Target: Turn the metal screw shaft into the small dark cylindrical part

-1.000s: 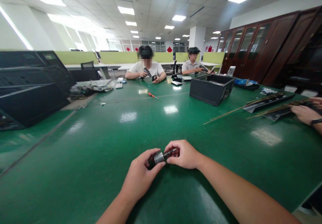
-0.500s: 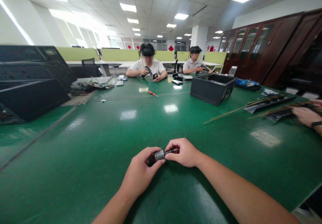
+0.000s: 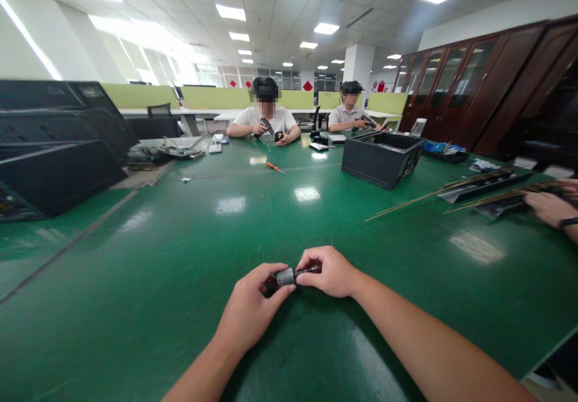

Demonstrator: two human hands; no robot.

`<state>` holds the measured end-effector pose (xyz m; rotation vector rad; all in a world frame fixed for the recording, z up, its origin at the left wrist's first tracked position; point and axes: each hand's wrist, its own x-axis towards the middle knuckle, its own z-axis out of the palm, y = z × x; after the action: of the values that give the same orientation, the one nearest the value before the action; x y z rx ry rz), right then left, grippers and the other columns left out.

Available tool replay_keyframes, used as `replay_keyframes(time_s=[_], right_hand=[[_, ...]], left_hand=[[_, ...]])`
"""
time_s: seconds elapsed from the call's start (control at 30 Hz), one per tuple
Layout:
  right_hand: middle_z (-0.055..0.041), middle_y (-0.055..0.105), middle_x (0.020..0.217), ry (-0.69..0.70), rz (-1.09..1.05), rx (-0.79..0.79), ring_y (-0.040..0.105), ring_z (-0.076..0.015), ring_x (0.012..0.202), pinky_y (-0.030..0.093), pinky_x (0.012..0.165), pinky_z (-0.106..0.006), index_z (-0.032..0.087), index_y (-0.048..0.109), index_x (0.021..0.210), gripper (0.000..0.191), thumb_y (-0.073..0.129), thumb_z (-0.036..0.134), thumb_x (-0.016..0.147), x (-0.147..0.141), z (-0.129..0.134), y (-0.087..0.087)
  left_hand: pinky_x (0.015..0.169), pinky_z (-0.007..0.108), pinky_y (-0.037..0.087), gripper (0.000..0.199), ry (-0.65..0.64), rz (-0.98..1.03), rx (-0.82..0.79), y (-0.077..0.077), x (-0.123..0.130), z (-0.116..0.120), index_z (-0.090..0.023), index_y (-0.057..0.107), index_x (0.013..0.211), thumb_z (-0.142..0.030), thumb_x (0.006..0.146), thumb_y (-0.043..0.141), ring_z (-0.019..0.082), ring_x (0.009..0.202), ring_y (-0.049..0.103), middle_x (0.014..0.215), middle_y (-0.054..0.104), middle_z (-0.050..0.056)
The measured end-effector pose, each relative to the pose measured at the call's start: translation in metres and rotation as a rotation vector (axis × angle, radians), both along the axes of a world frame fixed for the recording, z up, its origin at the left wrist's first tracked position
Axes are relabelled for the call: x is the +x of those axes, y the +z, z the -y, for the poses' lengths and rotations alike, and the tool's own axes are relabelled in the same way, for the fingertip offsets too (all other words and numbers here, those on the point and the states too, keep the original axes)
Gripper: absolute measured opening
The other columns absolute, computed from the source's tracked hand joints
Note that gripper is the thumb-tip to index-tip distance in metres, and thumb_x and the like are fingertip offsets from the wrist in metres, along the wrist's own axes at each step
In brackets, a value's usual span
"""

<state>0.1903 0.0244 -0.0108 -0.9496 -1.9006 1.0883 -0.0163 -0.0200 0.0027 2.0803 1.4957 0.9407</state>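
In the head view, a small grey metal cylinder (image 3: 285,277) with a dark ridged shaft (image 3: 301,272) on its right end is held low over the green table. My left hand (image 3: 253,306) is closed around the cylinder, thumb below and fingers above. The shaft is pinched between the thumb and fingers of my right hand (image 3: 329,274). Part of the cylinder's left end is hidden in my left hand, and my right fingers cover part of the shaft. Whether the two are one piece, I cannot tell.
An orange screwdriver (image 3: 275,167) lies on the green table (image 3: 189,257). A black metal case (image 3: 370,167) stands back right, near long thin rods (image 3: 406,203). Another person's hand (image 3: 546,208) is at right. Two people sit opposite with power tools. Black computer cases (image 3: 58,173) stand left.
Both hands keep their grip on the cylinder and shaft. They sit very slightly higher in view, with almost no other movement.
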Motion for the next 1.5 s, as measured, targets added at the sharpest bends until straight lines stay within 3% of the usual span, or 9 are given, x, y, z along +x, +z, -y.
replay_keyframes(time_s=[1.5], right_hand=[[0.0026, 0.061, 0.065, 0.004, 0.003, -0.024, 0.052, -0.0104, 0.058, 0.038, 0.055, -0.021, 0.015, 0.068, 0.077, 0.008, 0.072, 0.019, 0.072, 0.0003, 0.0009, 0.0022]], left_hand=[[0.070, 0.030, 0.048, 0.027, -0.011, 0.016, -0.023, -0.0003, -0.0003, -0.0001, -0.027, 0.068, 0.106, -0.040, 0.082, 0.068, 0.018, 0.076, 0.061, 0.092, 0.070, 0.000]])
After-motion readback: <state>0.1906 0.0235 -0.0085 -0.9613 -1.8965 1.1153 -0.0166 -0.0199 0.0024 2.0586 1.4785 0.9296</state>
